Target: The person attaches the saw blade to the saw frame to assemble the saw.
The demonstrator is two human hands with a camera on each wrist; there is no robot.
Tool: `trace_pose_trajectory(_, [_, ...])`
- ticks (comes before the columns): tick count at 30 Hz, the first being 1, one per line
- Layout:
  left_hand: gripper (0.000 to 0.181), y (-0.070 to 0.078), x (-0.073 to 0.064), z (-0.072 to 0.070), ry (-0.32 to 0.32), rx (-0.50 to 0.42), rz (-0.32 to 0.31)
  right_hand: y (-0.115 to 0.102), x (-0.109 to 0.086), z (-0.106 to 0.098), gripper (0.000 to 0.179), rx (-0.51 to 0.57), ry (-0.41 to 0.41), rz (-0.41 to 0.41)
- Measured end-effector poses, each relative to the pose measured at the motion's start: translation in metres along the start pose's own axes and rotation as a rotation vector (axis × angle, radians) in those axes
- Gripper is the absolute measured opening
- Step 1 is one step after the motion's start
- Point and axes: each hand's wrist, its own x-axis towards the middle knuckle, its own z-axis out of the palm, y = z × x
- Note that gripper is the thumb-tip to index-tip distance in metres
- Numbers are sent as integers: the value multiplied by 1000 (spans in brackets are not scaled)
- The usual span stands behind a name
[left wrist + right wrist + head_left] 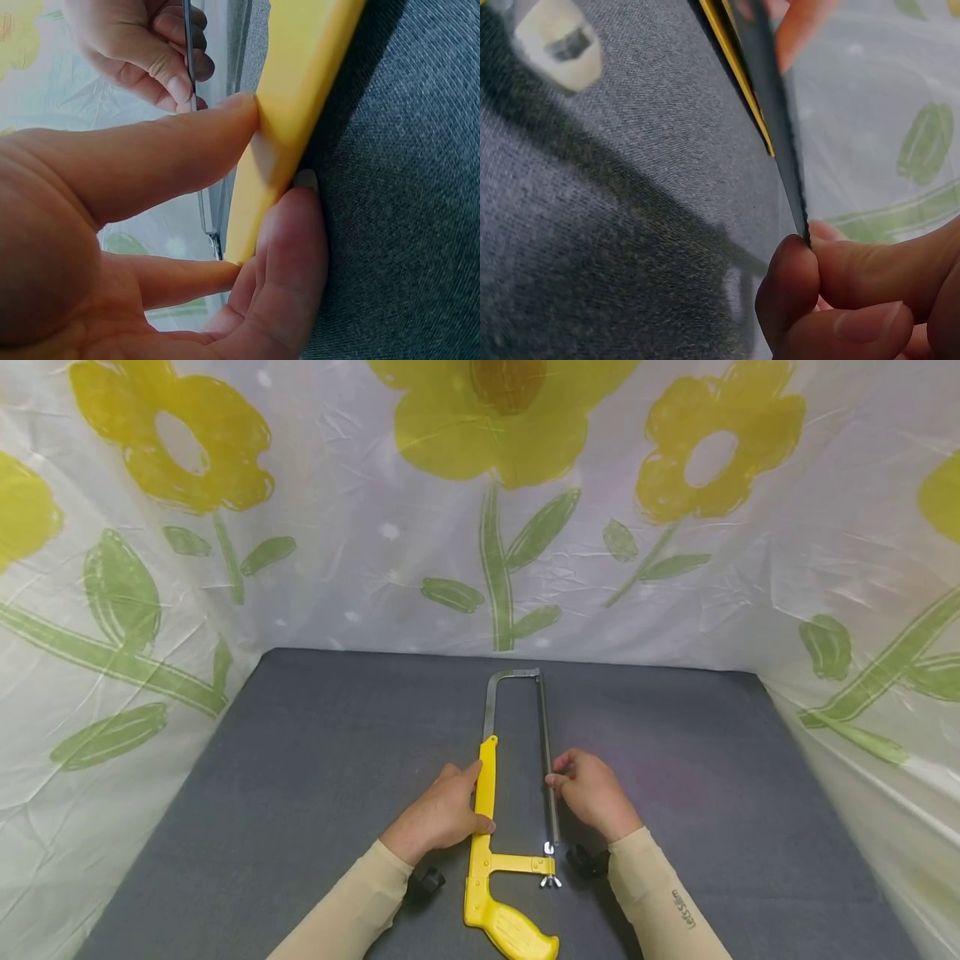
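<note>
A hacksaw with a yellow frame [486,785] lies on the dark cloth, its yellow handle [517,933] toward me. My left hand [444,806] grips the yellow part of the frame, thumb on one side and fingers under the other, as the left wrist view shows. My right hand [592,789] pinches the thin grey saw blade [786,142] between thumb and forefinger. The blade's far end meets the tip of the metal bow [517,674]. Its near end looks apart from the metal blade holder [549,849], beside which a wing nut [551,882] sits on the yellow crossbar.
The table [337,735] is covered in dark grey cloth. White sheeting [337,568] printed with yellow flowers and green leaves hangs behind it and along both sides. A black wrist device [588,862] shows beside the right forearm, another [426,883] beside the left.
</note>
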Motion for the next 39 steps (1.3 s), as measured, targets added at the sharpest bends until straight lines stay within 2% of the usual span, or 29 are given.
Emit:
trace_pose_trajectory(26, [104, 1, 2, -1, -18, -6, -21, 3, 8, 6, 13, 20, -25, 21])
trace_pose_trajectory(33, [103, 0, 1, -2, -13, -13, -4, 5, 9, 7, 15, 6, -22, 49])
trace_pose_trajectory(39, [103, 1, 0, -2, -16, -7, -20, 7, 9, 10, 17, 2, -21, 64])
